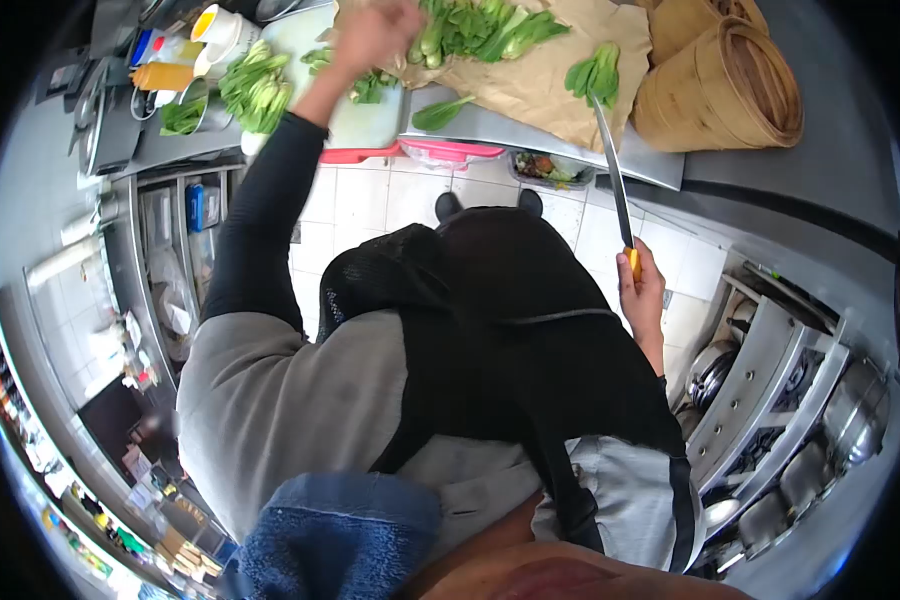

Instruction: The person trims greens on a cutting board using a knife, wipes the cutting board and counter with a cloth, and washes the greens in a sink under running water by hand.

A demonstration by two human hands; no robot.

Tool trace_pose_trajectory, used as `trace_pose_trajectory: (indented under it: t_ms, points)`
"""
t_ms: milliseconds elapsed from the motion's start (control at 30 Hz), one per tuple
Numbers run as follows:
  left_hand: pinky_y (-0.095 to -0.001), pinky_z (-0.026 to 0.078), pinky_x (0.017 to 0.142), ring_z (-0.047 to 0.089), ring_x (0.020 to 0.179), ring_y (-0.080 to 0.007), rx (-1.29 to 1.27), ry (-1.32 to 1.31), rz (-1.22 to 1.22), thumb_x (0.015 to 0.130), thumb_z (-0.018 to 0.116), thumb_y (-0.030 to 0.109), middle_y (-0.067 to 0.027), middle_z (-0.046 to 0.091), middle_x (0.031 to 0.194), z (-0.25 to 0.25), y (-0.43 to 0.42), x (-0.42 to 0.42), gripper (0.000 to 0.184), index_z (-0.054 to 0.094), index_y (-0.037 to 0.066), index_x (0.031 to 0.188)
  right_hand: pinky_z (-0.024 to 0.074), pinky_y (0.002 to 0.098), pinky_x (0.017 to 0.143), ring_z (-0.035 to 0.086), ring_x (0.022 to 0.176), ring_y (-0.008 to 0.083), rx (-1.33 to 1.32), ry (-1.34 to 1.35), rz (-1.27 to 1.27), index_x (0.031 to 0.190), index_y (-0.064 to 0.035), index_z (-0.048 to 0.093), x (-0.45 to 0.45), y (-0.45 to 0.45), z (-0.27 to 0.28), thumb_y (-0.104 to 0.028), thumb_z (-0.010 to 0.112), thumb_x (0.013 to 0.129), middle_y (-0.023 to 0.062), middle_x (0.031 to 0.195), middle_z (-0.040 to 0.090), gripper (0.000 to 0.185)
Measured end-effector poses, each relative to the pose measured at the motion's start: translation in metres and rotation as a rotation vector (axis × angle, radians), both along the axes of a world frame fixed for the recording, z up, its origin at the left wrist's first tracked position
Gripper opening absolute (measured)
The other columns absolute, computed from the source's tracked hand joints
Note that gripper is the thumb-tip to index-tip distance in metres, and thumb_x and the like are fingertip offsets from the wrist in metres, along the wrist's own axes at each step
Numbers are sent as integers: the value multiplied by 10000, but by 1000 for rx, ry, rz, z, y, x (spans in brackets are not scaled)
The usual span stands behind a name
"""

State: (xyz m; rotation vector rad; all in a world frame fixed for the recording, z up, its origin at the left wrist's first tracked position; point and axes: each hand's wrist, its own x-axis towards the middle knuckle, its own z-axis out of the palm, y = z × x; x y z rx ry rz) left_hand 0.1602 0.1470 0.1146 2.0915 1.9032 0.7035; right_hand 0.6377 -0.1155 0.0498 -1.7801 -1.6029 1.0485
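Note:
My right hand (642,285) is closed round the yellow handle of a long-bladed knife (615,175). Its tip reaches up to a small bok choy (595,72) on the brown paper (530,95). My left hand (375,38), smeared by motion, is over the border between the white cutting board (355,128) and the paper; whether it grips anything does not show. Several bok choy (470,28) are heaped on the paper just right of it. Cut green pieces (372,88) lie on the board below the left wrist. A loose leaf (440,114) rests near the counter's front edge.
Bamboo steamers (695,95) stand at the right of the steel counter. On the left are more bok choy (255,90), a metal pot with greens (210,110), an orange-yellow bottle (162,76) and a white tub (220,30). Below the edge sits a container of scraps (550,170).

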Motion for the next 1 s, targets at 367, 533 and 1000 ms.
trace_pose_trajectory:
  t_ms: [367,533,1000]
  points:
    - [-376,551,700,696,779,-295,60,-6,185,768,773,305,-145,717,846,-65,-94,-27,265,752,52,843,509,319,684,636,755,217,-29,23,108,1267,-12,579,-9,23,0,-178,621,977,163,898,664,337]
    - [-432,537,820,684,967,-345,31,352,602,736,736,628,-190,705,1026,-59,-46,-95,683,718,45,1090,518,344,739,665,814,269,27,26,102,1264,-20,584,-19,33,2,-184,633,965,176,941,675,345]
    - [-342,466,968,569,1167,-240,-231,-480,-234,825,749,283,-167,526,1358,-49,43,42,326,708,35,1033,486,252,612,596,677,127,-13,83,-81,1270,-11,590,-38,-17,7,-159,633,969,110,892,657,338]
